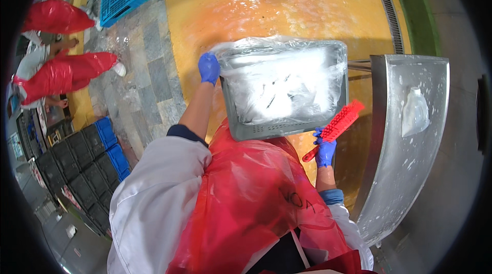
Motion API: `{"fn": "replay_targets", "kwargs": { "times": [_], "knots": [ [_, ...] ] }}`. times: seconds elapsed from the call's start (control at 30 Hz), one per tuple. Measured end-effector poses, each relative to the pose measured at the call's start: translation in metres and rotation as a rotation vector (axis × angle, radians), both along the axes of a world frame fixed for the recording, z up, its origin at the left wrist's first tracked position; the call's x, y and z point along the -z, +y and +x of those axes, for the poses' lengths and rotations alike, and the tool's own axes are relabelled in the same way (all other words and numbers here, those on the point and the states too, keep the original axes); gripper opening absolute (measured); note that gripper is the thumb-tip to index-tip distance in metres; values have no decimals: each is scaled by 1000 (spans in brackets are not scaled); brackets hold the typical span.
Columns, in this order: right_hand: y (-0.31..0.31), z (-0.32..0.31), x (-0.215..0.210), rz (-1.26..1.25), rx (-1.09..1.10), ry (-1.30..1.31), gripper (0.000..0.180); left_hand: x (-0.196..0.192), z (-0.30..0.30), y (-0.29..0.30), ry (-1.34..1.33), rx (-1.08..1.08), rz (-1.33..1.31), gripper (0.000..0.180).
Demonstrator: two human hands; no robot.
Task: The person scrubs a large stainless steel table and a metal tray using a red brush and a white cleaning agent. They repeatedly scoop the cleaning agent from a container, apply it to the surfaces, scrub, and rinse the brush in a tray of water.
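A grey plastic crate (279,131) is in front of me, tilted a little. Clear plastic film (246,46) lines it and hangs over its far rim; bright white contents show inside, too glaring to make out. My left hand (208,68), in a blue glove, is closed at the crate's far left corner, where film bunches beside it; its fingertips are hidden. My right hand (325,153), also gloved in blue, grips a red brush (344,120) near the crate's near right corner. The bristles point up and to the right, past the crate's side.
To the right stands a wet steel table (400,171) with a translucent plastic container (415,113) on it. Dark and blue crates (77,171) are stacked at left. Two people in red aprons (72,71) are at far left, near a blue pallet (141,0). The yellow floor (287,7) is wet.
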State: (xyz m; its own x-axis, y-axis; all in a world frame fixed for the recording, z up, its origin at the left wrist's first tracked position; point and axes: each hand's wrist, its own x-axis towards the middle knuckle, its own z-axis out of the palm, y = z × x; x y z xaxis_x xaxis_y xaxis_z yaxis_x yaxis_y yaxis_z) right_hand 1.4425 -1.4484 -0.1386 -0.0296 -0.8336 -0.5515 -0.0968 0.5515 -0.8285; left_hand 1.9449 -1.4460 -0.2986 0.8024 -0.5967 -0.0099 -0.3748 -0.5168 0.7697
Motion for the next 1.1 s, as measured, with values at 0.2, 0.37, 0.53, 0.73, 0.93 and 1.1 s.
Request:
{"fn": "replay_targets", "kwargs": {
  "times": [0.2,0.37,0.53,0.73,0.93,1.1],
  "knots": [
    [12,-3,-12,-4,-37,50,30,-94,-193,-31,539,966,-84,31],
    [11,-45,-23,11,-47,87,22,-99,-263,-78,187,1660,306,43],
    [7,-97,-25,-34,-30,82,22,-128,-248,-279,-105,532,335,59],
    [10,-158,-32,-54,19,-65,27,-30,-250,-387,249,1183,603,52],
    [8,-211,-17,-57,48,-4,25,-95,-277,-352,773,958,-160,23],
    [-12,-230,13,-30,-55,-32,28,-61,-262,-105,137,1594,289,27]
  ]
}}
